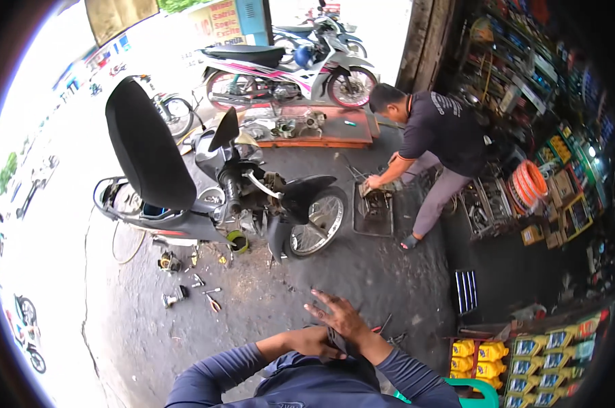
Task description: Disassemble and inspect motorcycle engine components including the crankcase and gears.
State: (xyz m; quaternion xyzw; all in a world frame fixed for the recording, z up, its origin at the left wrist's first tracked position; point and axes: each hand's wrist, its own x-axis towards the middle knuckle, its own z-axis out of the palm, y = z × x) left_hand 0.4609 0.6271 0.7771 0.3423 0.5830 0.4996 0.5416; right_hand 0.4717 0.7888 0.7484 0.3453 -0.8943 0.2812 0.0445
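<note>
My left hand (314,341) is curled at my lap, below the right one, around something dark that is too hidden to make out. My right hand (336,314) is just above it, with fingers stretched apart and greasy-looking. On the concrete floor ahead lie orange-handled pliers (215,304), metal parts (175,297) and a small engine part (169,262). Beyond them stands a partly dismantled scooter (233,183) with its seat raised and a green container (238,241) beneath.
A co-worker (443,143) bends over a metal tray (373,224) at right. An orange platform (348,141) holds parts, with parked motorbikes (287,75) behind it. Tool shelves (505,75) line the right wall. Yellow bottles (491,370) and a green chair (477,387) are at lower right.
</note>
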